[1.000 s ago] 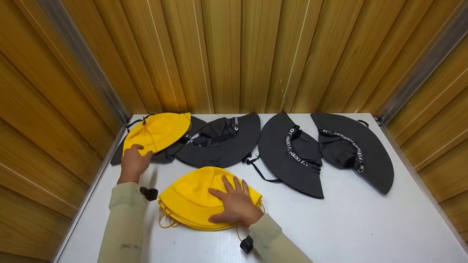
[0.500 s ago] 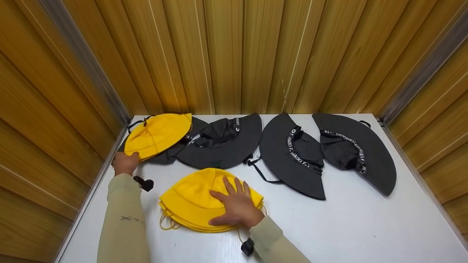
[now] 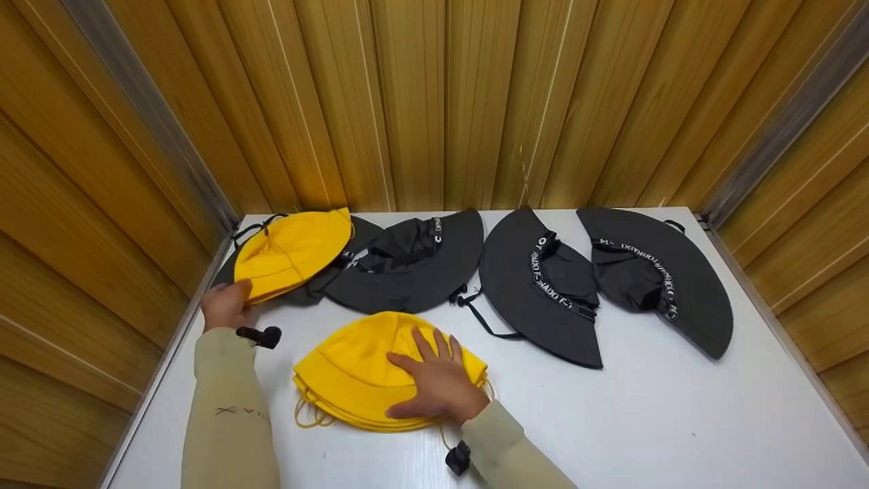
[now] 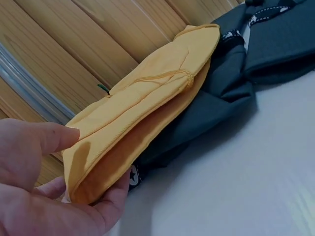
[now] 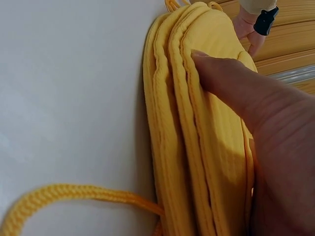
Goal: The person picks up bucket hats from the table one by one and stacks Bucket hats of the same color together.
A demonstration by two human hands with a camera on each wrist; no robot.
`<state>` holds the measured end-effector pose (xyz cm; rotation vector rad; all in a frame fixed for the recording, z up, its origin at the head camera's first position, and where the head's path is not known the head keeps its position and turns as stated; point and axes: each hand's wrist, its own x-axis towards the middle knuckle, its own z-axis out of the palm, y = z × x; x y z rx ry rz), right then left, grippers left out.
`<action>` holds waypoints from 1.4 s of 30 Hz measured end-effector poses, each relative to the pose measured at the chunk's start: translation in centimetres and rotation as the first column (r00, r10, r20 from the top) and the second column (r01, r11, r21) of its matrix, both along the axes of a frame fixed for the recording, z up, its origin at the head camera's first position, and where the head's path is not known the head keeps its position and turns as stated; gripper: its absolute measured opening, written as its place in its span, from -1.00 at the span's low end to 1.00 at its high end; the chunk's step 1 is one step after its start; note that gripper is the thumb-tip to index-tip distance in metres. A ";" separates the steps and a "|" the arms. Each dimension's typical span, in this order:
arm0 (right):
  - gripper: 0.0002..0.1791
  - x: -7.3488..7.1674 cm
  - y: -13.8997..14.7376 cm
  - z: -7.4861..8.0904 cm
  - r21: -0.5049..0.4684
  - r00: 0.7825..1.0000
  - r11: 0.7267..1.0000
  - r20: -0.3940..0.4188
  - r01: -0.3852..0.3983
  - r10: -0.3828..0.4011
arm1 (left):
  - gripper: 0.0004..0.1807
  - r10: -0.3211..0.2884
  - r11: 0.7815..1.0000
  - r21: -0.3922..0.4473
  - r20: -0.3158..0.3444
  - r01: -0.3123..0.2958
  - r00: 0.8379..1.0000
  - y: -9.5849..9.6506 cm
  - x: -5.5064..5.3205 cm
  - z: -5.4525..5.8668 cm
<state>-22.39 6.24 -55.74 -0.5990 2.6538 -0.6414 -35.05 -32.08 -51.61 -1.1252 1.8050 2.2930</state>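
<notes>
In the head view my left hand (image 3: 225, 304) is at the left end of a folded yellow bucket hat (image 3: 292, 248), which lies over a dark grey hat. The left wrist view shows the thumb (image 4: 61, 137) on the upper side of this hat's brim and fingers (image 4: 114, 199) underneath, pinching the corner. My right hand (image 3: 441, 384) rests with spread fingers on a stack of folded yellow bucket hats (image 3: 360, 360) nearer the front. From the right wrist, its thumb lies along the layered brims, and a yellow cord (image 5: 74, 191) trails onto the table.
Dark grey wide-brimmed hats lie along the back: one left of centre (image 3: 434, 272), one right of centre (image 3: 509, 285) with a black cord (image 3: 489, 326), and one at the far right (image 3: 706, 299). Wood-patterned walls (image 3: 414, 102) enclose the white table (image 3: 645, 421) on three sides.
My left hand has moved left along the yellow hat's lower edge to its left corner, and now pinches it there. The right hand has stayed on the stack.
</notes>
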 end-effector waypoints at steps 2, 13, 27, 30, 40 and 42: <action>0.00 0.0 0.0 0.1 -0.001 1.000 1.000 -0.002 -0.001 0.001 | -0.19 0.111 0.981 0.162 -0.028 -0.105 0.993 0.4 -0.3 0.3; -0.01 0.0 0.0 0.2 0.009 1.000 1.000 0.001 0.003 -0.003 | -0.24 0.306 0.693 0.699 -0.060 -0.178 0.950 2.4 -1.0 0.8; 0.01 0.0 0.1 0.1 0.005 1.000 1.000 -0.004 0.014 -0.014 | -0.38 0.148 0.937 0.349 -0.304 -0.035 0.941 7.2 -1.1 4.7; 0.01 0.1 0.1 0.1 0.004 1.000 1.000 -0.008 0.017 -0.017 | -0.41 0.091 0.973 0.230 -0.351 -0.008 0.932 8.5 -0.8 5.8; 0.01 -0.1 1.0 0.4 -0.159 0.999 0.987 0.019 0.033 -0.030 | -0.49 -0.075 0.989 0.071 -0.498 0.127 0.864 11.6 1.8 8.6; 0.00 -0.1 1.4 0.9 -0.228 0.999 0.972 0.031 0.051 -0.045 | -0.52 -0.107 0.986 0.054 -0.525 0.159 0.844 12.1 2.5 8.9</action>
